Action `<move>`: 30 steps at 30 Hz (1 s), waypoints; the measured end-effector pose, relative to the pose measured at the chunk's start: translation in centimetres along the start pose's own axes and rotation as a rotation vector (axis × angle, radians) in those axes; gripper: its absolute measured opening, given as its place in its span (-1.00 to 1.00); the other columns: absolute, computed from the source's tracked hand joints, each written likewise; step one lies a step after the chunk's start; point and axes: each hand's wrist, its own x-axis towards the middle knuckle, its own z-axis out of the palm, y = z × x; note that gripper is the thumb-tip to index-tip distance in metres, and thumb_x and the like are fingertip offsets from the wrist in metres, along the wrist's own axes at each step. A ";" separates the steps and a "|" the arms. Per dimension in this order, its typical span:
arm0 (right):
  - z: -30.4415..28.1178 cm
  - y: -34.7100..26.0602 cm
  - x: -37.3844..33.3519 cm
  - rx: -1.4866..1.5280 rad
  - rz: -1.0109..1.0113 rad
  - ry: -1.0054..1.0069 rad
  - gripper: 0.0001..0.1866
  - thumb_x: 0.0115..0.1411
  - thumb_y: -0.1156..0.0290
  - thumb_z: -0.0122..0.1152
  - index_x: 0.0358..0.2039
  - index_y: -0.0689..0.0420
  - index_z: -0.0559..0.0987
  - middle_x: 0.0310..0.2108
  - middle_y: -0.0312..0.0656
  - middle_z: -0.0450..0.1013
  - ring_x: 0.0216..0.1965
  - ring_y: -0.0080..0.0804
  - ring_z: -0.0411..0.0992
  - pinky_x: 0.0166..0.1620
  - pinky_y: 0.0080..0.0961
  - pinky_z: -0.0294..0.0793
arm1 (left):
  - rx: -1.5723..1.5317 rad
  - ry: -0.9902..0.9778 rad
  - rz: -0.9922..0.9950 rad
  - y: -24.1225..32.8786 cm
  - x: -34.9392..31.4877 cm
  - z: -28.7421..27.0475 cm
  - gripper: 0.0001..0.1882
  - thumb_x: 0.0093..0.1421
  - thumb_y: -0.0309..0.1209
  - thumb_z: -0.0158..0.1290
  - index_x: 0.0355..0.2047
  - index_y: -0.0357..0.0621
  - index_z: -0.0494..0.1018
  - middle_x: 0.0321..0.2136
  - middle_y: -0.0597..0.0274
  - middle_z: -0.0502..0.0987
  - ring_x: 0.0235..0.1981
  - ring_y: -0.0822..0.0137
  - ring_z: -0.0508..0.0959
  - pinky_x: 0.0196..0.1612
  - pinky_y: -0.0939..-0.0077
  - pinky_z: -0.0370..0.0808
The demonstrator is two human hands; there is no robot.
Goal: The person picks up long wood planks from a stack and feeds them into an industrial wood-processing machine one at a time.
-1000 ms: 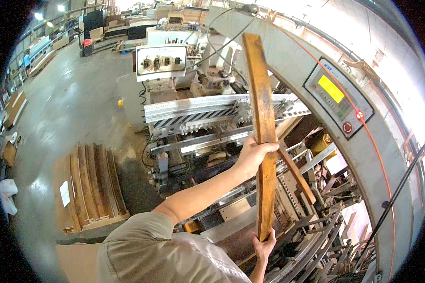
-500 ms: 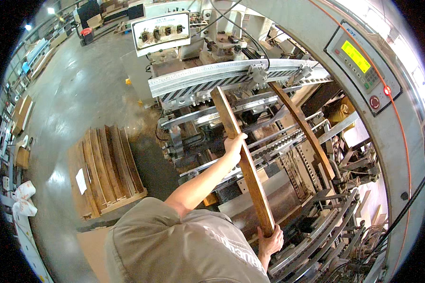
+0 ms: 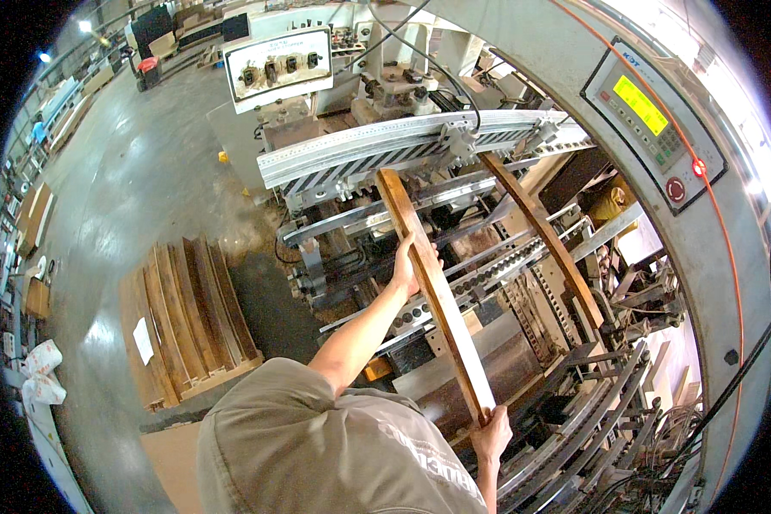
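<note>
A long brown wooden board (image 3: 441,295) slants across the machine bed in front of me, held in both hands. My left hand (image 3: 409,264) grips its left edge around the upper middle, thumb on top and fingertips curling out on the far side. At the near end, my right hand (image 3: 491,434) is closed on the board's right corner. The board's far end lies close to a silver ruled fence (image 3: 343,154). A second wooden board (image 3: 544,231) rests on the machine to the right, apart from my hands.
Brown boards (image 3: 184,317) are stacked on the floor at left with a white paper on them. A control panel (image 3: 655,124) with a yellow screen sits on the grey machine frame at right. A switch box (image 3: 280,68) stands behind the fence. An orange cable (image 3: 728,257) runs down the frame.
The board has rolled so that its broad face shows more. My left hand has shifted its hold, now with fingers beneath the board. The view has moved slightly.
</note>
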 end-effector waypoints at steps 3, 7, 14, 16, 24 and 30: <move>0.9 0.5 1.9 -0.270 -0.028 0.081 -0.44 -0.20 0.40 0.51 -0.17 0.10 0.41 -0.13 -0.11 0.43 -0.03 -0.07 0.43 -0.02 -0.21 0.43 | 0.318 0.282 0.291 0.4 3.4 -1.4 -0.29 0.19 0.09 0.26 0.08 -0.22 0.36 -0.02 0.12 0.51 0.03 0.17 0.54 0.10 0.06 0.50; 3.1 -0.2 5.7 -0.216 -0.146 0.128 -0.52 -0.09 0.44 0.42 -0.16 0.16 0.40 -0.22 -0.09 0.42 -0.07 -0.03 0.44 -0.07 -0.17 0.43 | 0.672 0.605 0.366 5.3 8.9 -5.0 -0.28 0.16 -0.08 0.35 0.14 -0.31 0.34 0.05 0.02 0.52 0.02 0.11 0.55 0.07 0.19 0.50; -0.4 3.8 6.6 0.056 -0.003 0.232 -0.55 0.07 0.25 0.50 -0.17 0.18 0.46 -0.25 -0.10 0.49 -0.16 -0.09 0.46 -0.05 -0.18 0.41 | 0.716 0.790 0.216 -1.6 9.9 3.8 -0.07 0.22 0.03 0.24 0.35 -0.30 0.06 0.35 -0.06 0.21 0.27 -0.04 0.32 0.33 0.05 0.22; 0.7 6.5 7.9 0.335 0.167 0.197 -0.65 0.33 0.21 0.23 -0.12 0.27 0.48 -0.33 -0.06 0.45 -0.33 -0.21 0.41 -0.21 -0.27 0.44 | 0.672 0.691 0.319 0.2 10.9 1.5 -0.08 0.22 0.03 0.23 0.34 -0.29 0.09 0.34 -0.07 0.22 0.28 -0.03 0.31 0.31 0.01 0.24; -0.1 7.5 8.4 0.240 0.614 0.170 -0.56 0.23 0.16 0.29 -0.09 0.26 0.47 -0.23 0.13 0.54 -0.24 0.07 0.53 -0.15 -0.08 0.49 | 0.585 0.729 0.276 2.1 12.8 1.2 -0.21 0.26 -0.13 0.20 0.29 -0.34 0.11 0.22 -0.19 0.34 0.21 -0.07 0.40 0.25 0.11 0.30; -0.5 6.6 8.5 0.096 0.582 0.209 -0.59 0.21 0.26 0.24 -0.02 0.20 0.40 -0.25 0.23 0.56 -0.25 0.20 0.55 -0.14 -0.03 0.50 | 0.653 0.854 0.292 1.3 13.8 1.1 0.08 0.17 0.05 0.29 0.38 -0.38 -0.05 0.33 -0.30 0.19 0.30 -0.14 0.31 0.33 0.01 0.26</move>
